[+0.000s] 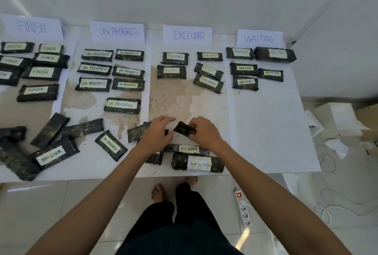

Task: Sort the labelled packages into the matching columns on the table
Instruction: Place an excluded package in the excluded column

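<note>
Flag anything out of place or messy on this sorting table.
Brown stains blotch the table below the ON PROGRESS sign and EXCLUDED sign. Two EXCLUDED packages lie tilted while neighbours sit square. The right hand pinches a dark package.

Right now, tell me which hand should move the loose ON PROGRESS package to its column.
Left. The left hand is nearer the ON PROGRESS package and its column, while the right hand is gripping a dark package.

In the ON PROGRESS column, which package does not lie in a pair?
The frontmost package: it lies alone, nearest the hands, while the other six form three rows of two behind it.
</note>
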### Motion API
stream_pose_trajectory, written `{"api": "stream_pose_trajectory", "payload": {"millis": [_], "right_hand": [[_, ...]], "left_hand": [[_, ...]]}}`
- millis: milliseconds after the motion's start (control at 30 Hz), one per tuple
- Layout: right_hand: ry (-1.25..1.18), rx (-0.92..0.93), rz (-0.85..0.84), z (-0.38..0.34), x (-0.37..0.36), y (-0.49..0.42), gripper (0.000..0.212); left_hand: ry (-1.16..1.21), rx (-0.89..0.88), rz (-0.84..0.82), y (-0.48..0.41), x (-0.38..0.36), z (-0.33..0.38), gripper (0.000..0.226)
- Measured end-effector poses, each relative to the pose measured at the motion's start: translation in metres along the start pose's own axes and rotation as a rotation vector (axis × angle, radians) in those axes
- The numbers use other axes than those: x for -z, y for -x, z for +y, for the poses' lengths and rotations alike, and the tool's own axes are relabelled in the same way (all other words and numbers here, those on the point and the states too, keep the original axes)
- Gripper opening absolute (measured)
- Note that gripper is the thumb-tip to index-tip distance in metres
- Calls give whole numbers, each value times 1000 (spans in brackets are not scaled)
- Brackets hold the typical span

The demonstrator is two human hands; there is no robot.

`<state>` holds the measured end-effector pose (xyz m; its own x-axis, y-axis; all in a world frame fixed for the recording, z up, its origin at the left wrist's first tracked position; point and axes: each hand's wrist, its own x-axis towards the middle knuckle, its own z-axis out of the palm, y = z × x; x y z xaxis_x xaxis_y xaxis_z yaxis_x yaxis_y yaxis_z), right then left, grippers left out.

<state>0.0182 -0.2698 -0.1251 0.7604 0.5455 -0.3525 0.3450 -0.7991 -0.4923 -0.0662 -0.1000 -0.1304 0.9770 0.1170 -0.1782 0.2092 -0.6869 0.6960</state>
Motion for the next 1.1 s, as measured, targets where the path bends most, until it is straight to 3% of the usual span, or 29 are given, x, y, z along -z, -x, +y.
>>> {"api": "stream_pose_trajectory", "payload": {"millis": [133,233,400,567,767,900,1100], "right_hand": [[-492,-17,-33,4,36,14,17],[-711,57,-78,4,57,25,17],[-884,135,-156,7,75,37,27],[-840,120,-224,12,81,42,29],[-846,39,-202,16,81,43,37],[-936,-14,-224,19,78,42,30],[-1286,-249,-343,20,81,37,37]], "left_hand": [[41,-21,-69,3,8,9,54],[58,-97,-206,2,15,21,66],[134,-100,-357,-2,19,43,66],[185,-44,-381,-7,24,50,54],[217,-11,-272,-4,29,55,35],[185,-17,-156,-9,22,50,33],[152,25,-2,-20,14,41,33]]}}
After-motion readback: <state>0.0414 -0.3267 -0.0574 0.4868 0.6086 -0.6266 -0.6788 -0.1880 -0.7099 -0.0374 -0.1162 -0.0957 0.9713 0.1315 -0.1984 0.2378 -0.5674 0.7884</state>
